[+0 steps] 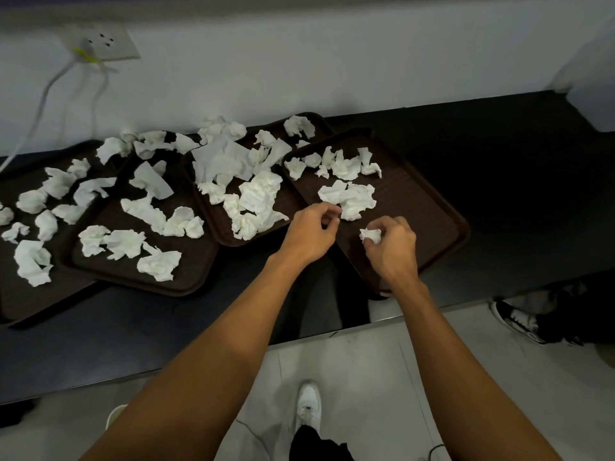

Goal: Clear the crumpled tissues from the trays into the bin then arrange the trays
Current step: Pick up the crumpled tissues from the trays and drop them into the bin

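Head view, steeply downward, close over counter [499, 168]

Legible markings: none recorded.
No lettering, label, brand or number could be read on the brown trays [416, 207], the crumpled tissues [349, 197], the wall socket [109, 44] or the white shoe [308, 407]. The socket face showed only pin holes, and the view was too soft for fine print.

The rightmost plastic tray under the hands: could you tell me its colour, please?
The rectangular plastic tray is dark brown, seen best in the head view.
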Tool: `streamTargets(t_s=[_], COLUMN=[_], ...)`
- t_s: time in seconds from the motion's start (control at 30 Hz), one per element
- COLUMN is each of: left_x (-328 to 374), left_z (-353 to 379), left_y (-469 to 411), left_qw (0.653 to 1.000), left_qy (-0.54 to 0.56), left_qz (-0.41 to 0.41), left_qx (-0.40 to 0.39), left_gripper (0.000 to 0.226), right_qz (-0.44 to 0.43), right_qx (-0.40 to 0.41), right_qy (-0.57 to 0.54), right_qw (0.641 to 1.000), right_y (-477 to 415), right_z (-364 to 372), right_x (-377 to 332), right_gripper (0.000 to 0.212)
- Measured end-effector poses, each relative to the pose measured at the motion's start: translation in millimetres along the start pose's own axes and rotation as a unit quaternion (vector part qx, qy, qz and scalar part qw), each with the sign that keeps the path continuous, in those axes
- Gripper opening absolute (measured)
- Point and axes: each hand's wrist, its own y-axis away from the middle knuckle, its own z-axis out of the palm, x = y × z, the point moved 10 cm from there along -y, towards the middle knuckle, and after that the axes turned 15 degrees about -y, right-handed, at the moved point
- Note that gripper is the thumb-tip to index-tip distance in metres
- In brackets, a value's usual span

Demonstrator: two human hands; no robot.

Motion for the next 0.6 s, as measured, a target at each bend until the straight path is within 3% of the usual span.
streamTargets(t_s=[0.13, 0.37, 0.6], left_x=[19, 28, 19], left_z=[23, 56, 59], left_y=[-23, -54, -58], left_qw=[0.994, 0.953, 0.940], left_qy=[-0.091, -0.285, -0.331], left_qz=[0.047, 0.084, 0.084], left_qx=[-0.029, -0.061, -0.028], left_gripper=[0.028, 0.052, 0.034], right_qz=[0.003, 0.021, 0.032], right_qx=[0.003, 0.002, 0.007], right_qy=[-0.006, -0.006, -0.011], right_qw=[1.000, 1.000, 0.999], right_y=[4, 8, 7], right_z=[-13, -18, -19], right_x=[3, 12, 13], right_gripper=[0.023, 0.022, 0.023])
